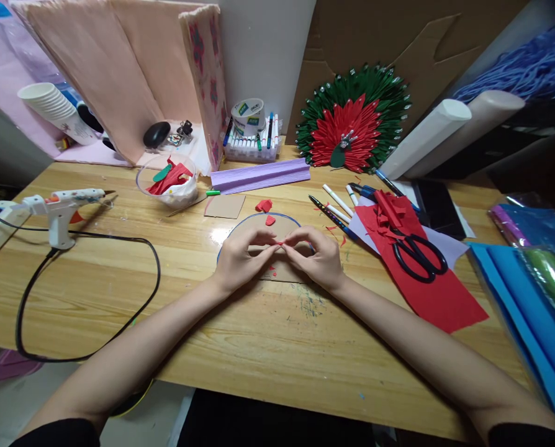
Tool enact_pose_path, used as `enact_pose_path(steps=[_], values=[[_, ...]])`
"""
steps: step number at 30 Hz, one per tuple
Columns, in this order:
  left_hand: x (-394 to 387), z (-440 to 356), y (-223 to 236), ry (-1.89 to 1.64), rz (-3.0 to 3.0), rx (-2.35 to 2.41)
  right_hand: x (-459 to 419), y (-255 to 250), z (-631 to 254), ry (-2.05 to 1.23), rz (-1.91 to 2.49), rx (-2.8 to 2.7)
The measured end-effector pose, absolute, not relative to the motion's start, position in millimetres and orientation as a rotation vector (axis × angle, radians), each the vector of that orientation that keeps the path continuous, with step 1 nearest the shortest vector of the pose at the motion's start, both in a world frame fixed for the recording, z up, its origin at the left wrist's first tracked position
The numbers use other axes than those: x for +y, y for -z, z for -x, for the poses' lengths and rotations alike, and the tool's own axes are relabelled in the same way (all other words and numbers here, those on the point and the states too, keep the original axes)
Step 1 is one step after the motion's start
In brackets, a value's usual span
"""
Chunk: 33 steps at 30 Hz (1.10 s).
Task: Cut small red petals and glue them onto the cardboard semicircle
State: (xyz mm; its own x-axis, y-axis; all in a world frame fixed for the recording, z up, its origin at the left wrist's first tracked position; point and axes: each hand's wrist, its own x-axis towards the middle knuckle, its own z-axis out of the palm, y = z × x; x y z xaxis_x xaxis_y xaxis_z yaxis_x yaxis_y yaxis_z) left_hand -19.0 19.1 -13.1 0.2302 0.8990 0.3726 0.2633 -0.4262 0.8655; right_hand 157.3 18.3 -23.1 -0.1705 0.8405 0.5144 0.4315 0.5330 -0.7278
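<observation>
My left hand (247, 254) and my right hand (319, 256) meet over a cardboard disc (287, 272) with a blue-edged rim. Between their pinched fingertips is a small piece of red paper (281, 243), mostly covered by the fingers. Red scraps (270, 220) lie on the disc, and a crumpled red piece (263, 205) sits by its far edge. To the right, black-handled scissors (417, 256) rest on a red paper sheet (440, 304) with cut red strips (389, 211) beside them.
At left stand a hot glue gun (66, 208) and its looped black cord (159, 267). Farther back are a clear bowl (140, 180) of scraps, folded purple paper (263, 176), a cardboard square (225, 207), several pens (338, 202) and a red-green paper peacock (352, 124). Blue packs (514, 298) line the right edge.
</observation>
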Motion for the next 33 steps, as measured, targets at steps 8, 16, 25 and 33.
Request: enact_pose_path(steps=[8, 16, 25, 33], values=[[21.0, 20.8, 13.3, -1.166, -1.833, 1.036, 18.7, 22.0, -155.5, -0.623, 1.074, -1.763], [22.6, 22.2, 10.7, -1.110, -1.817, 1.055, 18.6, 24.3, -155.2, -0.710, 1.055, -1.756], [20.4, 19.7, 9.0, -1.092, -1.959, 1.053, 18.9, 24.8, -156.8, -0.671, 0.990, -1.838], [20.2, 19.1, 8.8, -1.095, -1.975, 1.066, 19.3, 23.6, -156.5, -0.637, 0.981, -1.835]])
